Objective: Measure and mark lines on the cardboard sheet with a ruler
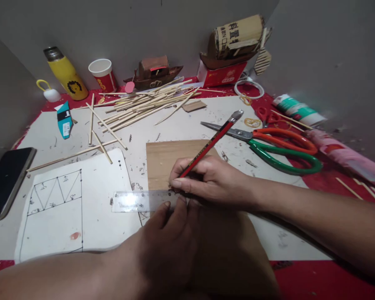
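Note:
In my right hand (211,181) is a red-and-black pencil (208,146), gripped between thumb and fingers with its upper end slanting to the right. Its tip is hidden by my fingers, close to the upper edge of a clear plastic ruler (128,201). My left hand (171,233) holds the ruler down with thumb and fingers, and covers the ruler's right part. Beneath both hands lies a piece of brown cardboard (158,162). To the left is a white sheet (106,216) with a hand-drawn diagram of lines and triangles.
Scissors (250,135) with orange and green handles lie right of the cardboard. Thin wooden sticks (143,106) are piled behind it. A phone (9,181), utility knife (64,121), yellow bottle (67,75), paper cup (103,75) and model boats (154,75) stand or lie around.

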A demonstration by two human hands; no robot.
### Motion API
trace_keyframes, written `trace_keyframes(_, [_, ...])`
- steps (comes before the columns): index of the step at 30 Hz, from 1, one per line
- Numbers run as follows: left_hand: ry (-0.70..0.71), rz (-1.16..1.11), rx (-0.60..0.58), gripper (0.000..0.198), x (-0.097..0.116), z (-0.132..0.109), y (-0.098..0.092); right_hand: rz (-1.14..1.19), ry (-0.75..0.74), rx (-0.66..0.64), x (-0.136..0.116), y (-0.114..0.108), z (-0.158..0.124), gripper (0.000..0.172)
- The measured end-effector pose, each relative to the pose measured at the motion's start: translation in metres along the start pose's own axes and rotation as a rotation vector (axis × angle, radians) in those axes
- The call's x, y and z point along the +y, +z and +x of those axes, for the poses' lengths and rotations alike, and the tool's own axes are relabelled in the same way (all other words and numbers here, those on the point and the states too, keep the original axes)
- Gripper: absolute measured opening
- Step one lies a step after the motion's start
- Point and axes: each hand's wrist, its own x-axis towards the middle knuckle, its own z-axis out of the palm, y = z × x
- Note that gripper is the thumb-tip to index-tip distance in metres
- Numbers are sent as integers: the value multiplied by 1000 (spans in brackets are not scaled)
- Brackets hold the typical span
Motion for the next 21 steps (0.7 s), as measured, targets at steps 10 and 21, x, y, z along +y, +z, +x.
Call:
trace_keyframes(10, [1, 0, 52, 79, 0, 0, -1, -16, -27, 24, -1, 2, 1, 19])
trace_keyframes(21, [30, 43, 51, 84, 0, -2, 6, -75, -118, 55, 2, 4, 1, 18])
